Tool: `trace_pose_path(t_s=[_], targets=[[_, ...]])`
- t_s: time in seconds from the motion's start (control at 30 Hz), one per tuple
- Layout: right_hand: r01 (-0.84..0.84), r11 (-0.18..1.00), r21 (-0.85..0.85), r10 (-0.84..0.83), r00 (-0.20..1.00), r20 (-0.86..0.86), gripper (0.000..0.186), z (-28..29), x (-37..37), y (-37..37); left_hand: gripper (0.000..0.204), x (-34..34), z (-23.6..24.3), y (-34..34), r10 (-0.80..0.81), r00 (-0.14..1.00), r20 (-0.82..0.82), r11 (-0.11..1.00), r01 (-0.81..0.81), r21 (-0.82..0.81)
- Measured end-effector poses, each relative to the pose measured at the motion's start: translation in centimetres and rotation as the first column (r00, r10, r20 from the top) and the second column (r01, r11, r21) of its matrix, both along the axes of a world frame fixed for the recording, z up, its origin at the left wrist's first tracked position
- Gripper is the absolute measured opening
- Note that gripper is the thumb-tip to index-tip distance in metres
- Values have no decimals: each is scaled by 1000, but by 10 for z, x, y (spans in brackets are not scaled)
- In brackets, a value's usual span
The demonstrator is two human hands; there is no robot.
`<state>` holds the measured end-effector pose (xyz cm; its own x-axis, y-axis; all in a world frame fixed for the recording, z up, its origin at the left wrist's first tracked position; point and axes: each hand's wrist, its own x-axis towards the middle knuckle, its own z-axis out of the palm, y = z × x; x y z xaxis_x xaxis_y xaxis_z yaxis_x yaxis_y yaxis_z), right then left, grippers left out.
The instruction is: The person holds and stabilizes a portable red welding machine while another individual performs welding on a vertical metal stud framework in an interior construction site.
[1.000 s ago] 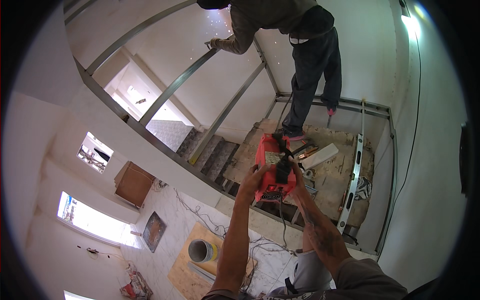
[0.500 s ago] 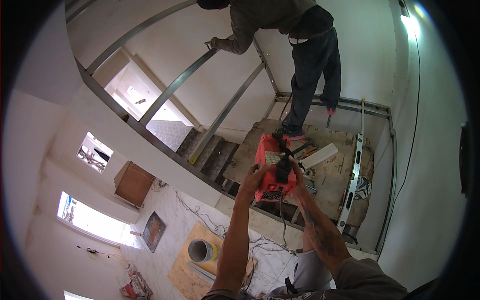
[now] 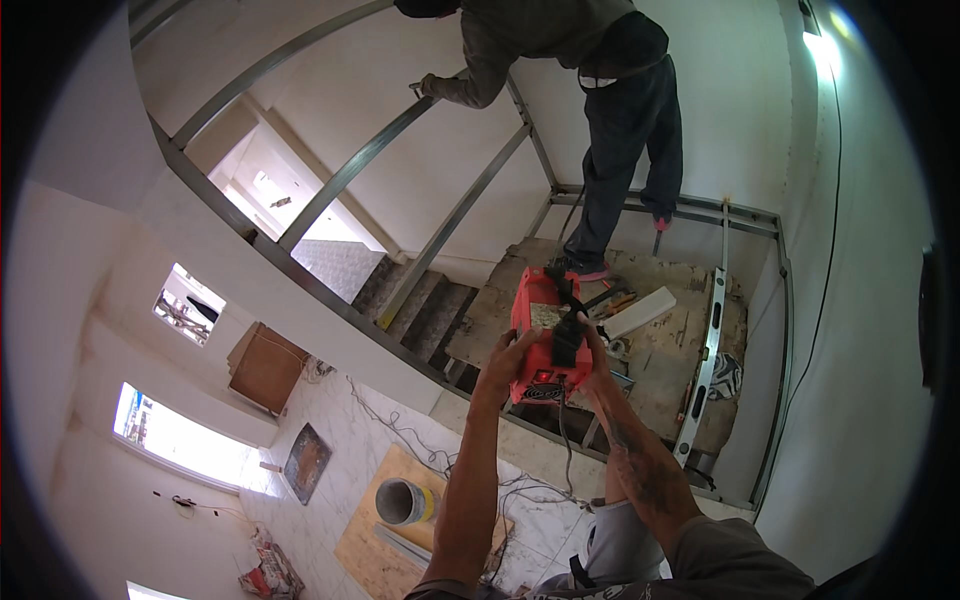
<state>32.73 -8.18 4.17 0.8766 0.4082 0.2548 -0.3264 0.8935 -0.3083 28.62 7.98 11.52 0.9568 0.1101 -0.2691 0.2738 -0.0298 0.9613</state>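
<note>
By near edge of wooden platform (image 3: 662, 365), red box unit (image 3: 532, 292) betw. L hand (image 3: 498, 365) & R hand (image 3: 594, 352), fingers (image 3: 520, 344) gripping its sides; co-worker (image 3: 628, 130) nr far edge, white walls (image 3: 735, 120), tile floor (image 3: 350, 432) lower L.

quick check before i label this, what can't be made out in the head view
In the head view:
- Underside of the red machine: hidden by its own body.
- Left hand's palm: hidden by the back of that hand.
- Co-worker's head: cut off by the top edge.
- Small tools: too small to identify.
</note>
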Motion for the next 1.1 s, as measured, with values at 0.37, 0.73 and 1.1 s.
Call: trace_pose_path(t_s=[0.37, 0.73, 1.1], targets=[[-13, 1000, 4, 13, 1000, -13, 46, -1, 1, 3, 65, -5, 6, -1, -17, 1000, 1, 999, 17, -36], [4, 1000, 5, -4, 1000, -29, 39, -1, 1, 3, 63, 1, -5, 4, 11, 1000, -23, 1000, -11, -6], [39, 998, -48, -50, 968, -246, 25, 39, -20, 5, 67, -6, 0, 6, 31, 999, -12, 999, -31, 29]])
